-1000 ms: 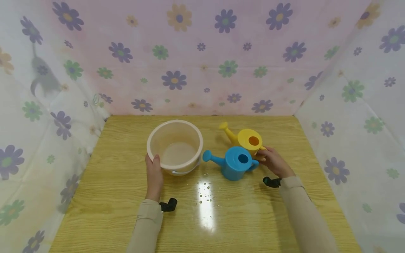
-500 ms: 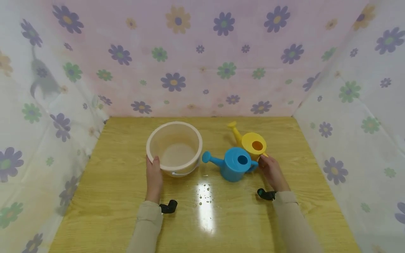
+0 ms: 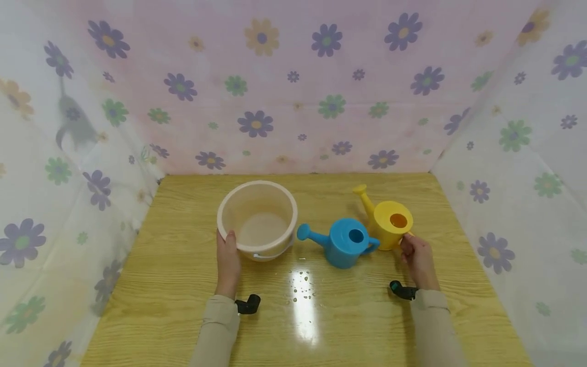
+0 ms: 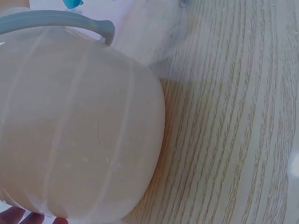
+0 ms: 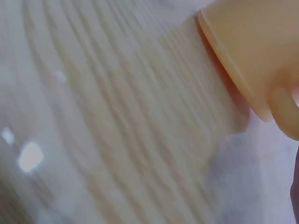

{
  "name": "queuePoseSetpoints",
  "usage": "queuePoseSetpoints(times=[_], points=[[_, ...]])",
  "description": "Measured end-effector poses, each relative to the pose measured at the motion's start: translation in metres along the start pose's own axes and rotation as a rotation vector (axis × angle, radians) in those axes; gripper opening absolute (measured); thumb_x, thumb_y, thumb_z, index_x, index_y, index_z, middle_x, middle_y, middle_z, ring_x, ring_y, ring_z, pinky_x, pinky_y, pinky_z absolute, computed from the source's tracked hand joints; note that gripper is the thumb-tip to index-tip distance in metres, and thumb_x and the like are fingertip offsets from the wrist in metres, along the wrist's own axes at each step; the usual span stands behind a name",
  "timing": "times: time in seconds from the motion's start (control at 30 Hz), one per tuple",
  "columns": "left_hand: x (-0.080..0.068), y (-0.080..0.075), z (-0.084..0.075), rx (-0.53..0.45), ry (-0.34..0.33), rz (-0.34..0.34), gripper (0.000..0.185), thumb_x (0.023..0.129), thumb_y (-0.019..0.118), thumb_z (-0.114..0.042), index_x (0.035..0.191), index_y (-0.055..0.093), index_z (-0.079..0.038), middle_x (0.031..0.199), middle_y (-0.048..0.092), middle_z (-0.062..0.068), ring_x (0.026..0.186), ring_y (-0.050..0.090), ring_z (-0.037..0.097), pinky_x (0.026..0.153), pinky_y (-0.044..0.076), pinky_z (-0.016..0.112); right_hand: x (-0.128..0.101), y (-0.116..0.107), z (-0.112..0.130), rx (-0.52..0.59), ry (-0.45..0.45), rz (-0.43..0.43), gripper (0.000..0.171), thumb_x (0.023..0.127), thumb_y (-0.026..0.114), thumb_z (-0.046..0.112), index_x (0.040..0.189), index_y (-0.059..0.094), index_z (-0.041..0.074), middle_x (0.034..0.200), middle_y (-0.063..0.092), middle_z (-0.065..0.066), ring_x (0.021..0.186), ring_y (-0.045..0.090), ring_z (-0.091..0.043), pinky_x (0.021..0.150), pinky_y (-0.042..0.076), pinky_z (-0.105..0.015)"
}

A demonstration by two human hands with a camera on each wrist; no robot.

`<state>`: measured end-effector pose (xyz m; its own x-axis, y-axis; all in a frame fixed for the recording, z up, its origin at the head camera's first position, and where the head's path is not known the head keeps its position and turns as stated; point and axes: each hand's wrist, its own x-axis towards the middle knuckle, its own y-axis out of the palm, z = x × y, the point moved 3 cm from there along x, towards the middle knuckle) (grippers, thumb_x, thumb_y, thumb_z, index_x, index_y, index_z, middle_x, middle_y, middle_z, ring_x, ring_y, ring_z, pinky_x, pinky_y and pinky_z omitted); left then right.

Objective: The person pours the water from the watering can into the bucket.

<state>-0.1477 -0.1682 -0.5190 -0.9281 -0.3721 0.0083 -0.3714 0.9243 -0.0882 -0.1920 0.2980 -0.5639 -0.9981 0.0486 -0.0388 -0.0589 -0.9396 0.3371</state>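
A cream bucket (image 3: 220, 219) with a pale handle stands on the left part of the table. My left hand (image 3: 228, 265) holds its near left side, the thumb close under the rim; in the left wrist view fingertips (image 4: 32, 217) show at the bucket's edge. On the right, my right hand (image 3: 419, 260) grips the handle of a yellow watering can (image 3: 385, 232). In the right wrist view the can (image 5: 261, 51) appears tilted by the camera angle, with part of its handle showing. Between bucket and yellow can stands a blue watering can (image 3: 341, 250), touched by neither hand.
Water drops (image 3: 302, 285) lie on the wood-grain table (image 3: 357, 321) in front of the blue can. Flower-printed cloth (image 3: 293, 92) encloses the back and both sides. A grey shadow falls on the left cloth.
The yellow watering can has moved right and toward me with my right hand, away from the blue can. The left hand stays on the bucket; the view shifts slightly.
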Motion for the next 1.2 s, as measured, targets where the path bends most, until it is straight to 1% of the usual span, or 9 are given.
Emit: queuePoseSetpoints(times=[0.13,0.23,0.37,0.47,0.57,0.67,0.93,1.07,1.2], points=[[0.000,-0.002,-0.002,-0.009,-0.014,0.003,0.054,0.094,0.032,-0.043,0.142,0.016,-0.025,0.140,0.030,0.004,0.127,0.027,0.019,0.104,0.018,0.039,0.001,-0.001,0.007,-0.033,0.001,-0.040,0.035,0.095,0.043,0.013,0.061,0.038,0.006,0.058,0.027,-0.008,0.052,0.022,-0.023,0.047,0.014,-0.038],[-0.001,-0.001,-0.005,-0.013,-0.027,0.021,0.052,0.095,0.031,-0.039,0.143,0.015,-0.024,0.141,0.029,0.004,0.127,0.028,0.020,0.104,0.019,0.039,0.001,0.001,0.013,-0.015,-0.026,-0.056,0.036,0.094,0.044,0.012,0.060,0.038,0.006,0.058,0.028,-0.008,0.051,0.022,-0.022,0.046,0.014,-0.037],[-0.004,0.000,-0.015,-0.026,-0.026,0.034,0.050,0.097,0.031,-0.030,0.143,0.015,-0.019,0.140,0.030,0.009,0.126,0.029,0.024,0.103,0.020,0.040,0.001,0.007,0.024,-0.030,-0.080,-0.087,0.038,0.093,0.046,0.012,0.056,0.038,0.005,0.056,0.030,-0.006,0.047,0.022,-0.021,0.044,0.015,-0.036],[-0.004,0.001,-0.012,-0.024,-0.020,0.030,0.051,0.096,0.031,-0.031,0.143,0.016,-0.019,0.139,0.031,0.010,0.125,0.031,0.025,0.103,0.020,0.040,-0.001,0.014,0.037,-0.044,-0.113,-0.120,0.040,0.092,0.047,0.010,0.054,0.036,0.005,0.054,0.030,-0.007,0.045,0.021,-0.021,0.042,0.014,-0.036],[0.000,0.001,-0.004,-0.012,-0.004,0.026,0.052,0.095,0.031,-0.037,0.143,0.016,-0.022,0.138,0.032,0.009,0.125,0.031,0.024,0.103,0.020,0.040,-0.005,0.022,0.052,-0.043,-0.140,-0.136,0.041,0.092,0.047,0.007,0.053,0.035,0.004,0.054,0.029,-0.008,0.044,0.021,-0.021,0.041,0.013,-0.035],[0.001,0.001,-0.003,-0.004,0.009,0.017,0.053,0.095,0.031,-0.039,0.142,0.016,-0.023,0.138,0.033,0.008,0.125,0.031,0.024,0.103,0.020,0.040,-0.010,0.030,0.066,-0.033,-0.155,-0.129,0.040,0.091,0.047,0.007,0.053,0.036,0.004,0.054,0.030,-0.008,0.045,0.023,-0.021,0.041,0.014,-0.034],[0.000,0.000,-0.006,0.031,0.023,-0.045,0.052,0.095,0.032,-0.035,0.142,0.020,-0.017,0.136,0.035,0.010,0.123,0.034,0.023,0.102,0.023,0.039,-0.021,0.059,0.089,-0.019,-0.200,-0.015,0.035,0.091,0.047,0.007,0.057,0.042,0.003,0.052,0.028,-0.007,0.042,0.021,-0.020,0.037,0.012,-0.033],[-0.001,0.000,-0.006,0.053,0.025,-0.064,0.051,0.095,0.032,-0.034,0.141,0.022,-0.016,0.136,0.036,0.009,0.122,0.035,0.021,0.102,0.024,0.038,-0.027,0.074,0.099,-0.018,-0.232,0.112,0.032,0.092,0.044,0.005,0.061,0.045,0.002,0.052,0.026,-0.006,0.042,0.019,-0.019,0.036,0.011,-0.032],[-0.001,-0.001,-0.004,0.061,0.034,-0.074,0.051,0.094,0.032,-0.035,0.141,0.023,-0.016,0.136,0.036,0.008,0.121,0.036,0.019,0.101,0.024,0.038,-0.033,0.089,0.106,-0.017,-0.230,0.214,0.030,0.093,0.040,0.002,0.065,0.050,0.002,0.052,0.025,-0.005,0.044,0.020,-0.018,0.036,0.012,-0.030]])
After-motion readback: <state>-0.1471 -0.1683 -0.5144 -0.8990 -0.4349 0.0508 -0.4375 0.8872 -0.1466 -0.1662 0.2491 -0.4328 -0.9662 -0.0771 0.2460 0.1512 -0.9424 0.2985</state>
